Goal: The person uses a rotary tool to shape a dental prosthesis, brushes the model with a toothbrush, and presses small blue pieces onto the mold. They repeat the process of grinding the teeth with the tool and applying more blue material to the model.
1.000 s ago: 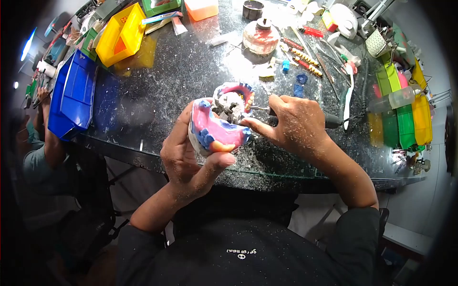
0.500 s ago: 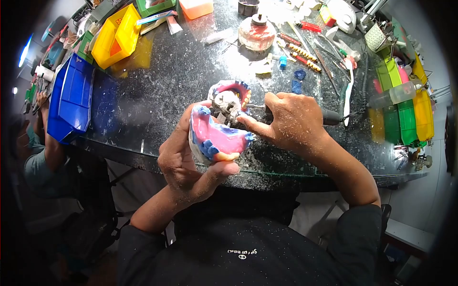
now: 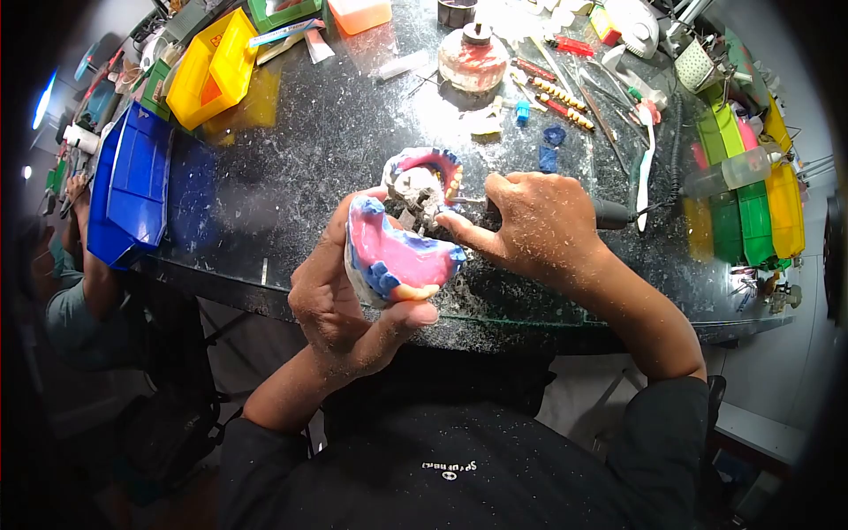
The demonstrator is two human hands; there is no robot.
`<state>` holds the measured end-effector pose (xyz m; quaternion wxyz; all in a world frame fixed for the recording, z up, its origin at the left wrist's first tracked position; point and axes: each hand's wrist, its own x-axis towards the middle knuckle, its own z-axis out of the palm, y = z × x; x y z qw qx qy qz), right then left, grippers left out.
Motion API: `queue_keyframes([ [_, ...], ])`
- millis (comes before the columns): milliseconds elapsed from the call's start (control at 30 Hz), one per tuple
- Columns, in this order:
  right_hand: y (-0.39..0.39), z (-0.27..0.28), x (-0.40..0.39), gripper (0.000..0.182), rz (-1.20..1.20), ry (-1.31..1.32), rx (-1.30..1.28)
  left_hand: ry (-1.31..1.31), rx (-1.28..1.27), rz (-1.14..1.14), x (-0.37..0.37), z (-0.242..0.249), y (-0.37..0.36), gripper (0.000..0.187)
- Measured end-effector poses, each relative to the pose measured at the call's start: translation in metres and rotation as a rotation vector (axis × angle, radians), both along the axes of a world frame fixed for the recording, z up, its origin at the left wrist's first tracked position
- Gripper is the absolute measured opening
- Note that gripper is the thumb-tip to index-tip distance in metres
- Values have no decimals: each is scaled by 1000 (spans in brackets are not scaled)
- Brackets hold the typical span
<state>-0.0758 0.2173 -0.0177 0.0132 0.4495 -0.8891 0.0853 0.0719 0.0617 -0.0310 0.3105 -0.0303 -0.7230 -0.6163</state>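
Note:
My left hand (image 3: 329, 305) is wrapped round a hinged dental model, its thumb along the near edge. The near half, a denture cast (image 3: 402, 265), carries pink base material, blue wax lumps and a few cream teeth. Behind it, the other half (image 3: 415, 172) is a pink arch with teeth and blue wax at its far edge. Grey, rough plaster shows at the hinge between them. My right hand (image 3: 548, 221) is closed round a dark rotary handpiece (image 3: 611, 214), whose thin tip points left toward the model. The right index finger reaches to the model's side. Pale dust covers both hands.
Blue (image 3: 132, 190) and yellow (image 3: 212, 71) bins stand at left; green and yellow bins (image 3: 755, 212) at right. Across the bench are a stained glass jar (image 3: 473, 62), tooth strips (image 3: 565, 110), a white toothbrush (image 3: 647, 168) and blue wax pieces (image 3: 549, 159). Another person's hand (image 3: 79, 190) shows far left.
The view has shifted very slightly. The model in my left hand appears a few pixels further left, and both hands keep their holds.

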Motion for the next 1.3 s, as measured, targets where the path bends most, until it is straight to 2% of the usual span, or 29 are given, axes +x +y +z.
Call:
queue_keyframes([
  [300,0,2,0,63,5,21,25,-18,16,23,1,0,2,86],
  [533,-3,17,-1,65,119,122,-13,77,-26,104,-30,23,-19,74],
  [633,-8,24,-2,64,146,139,19,52,52,-36,-55,45,-23,59],
  [700,-13,26,-3,63,152,161,41,-134,-140,8,-60,61,-24,65],
  [800,-17,32,-5,67,157,204,50,-152,-161,-11,-72,65,-24,58],
  [933,-20,35,-5,71,161,243,61,-41,-99,-119,-84,59,-21,49],
  [1133,-21,35,-6,71,174,226,51,-55,-162,-147,-83,62,-22,50],
  [1300,-21,38,-4,70,169,216,108,38,-103,-154,-87,56,-23,44],
])
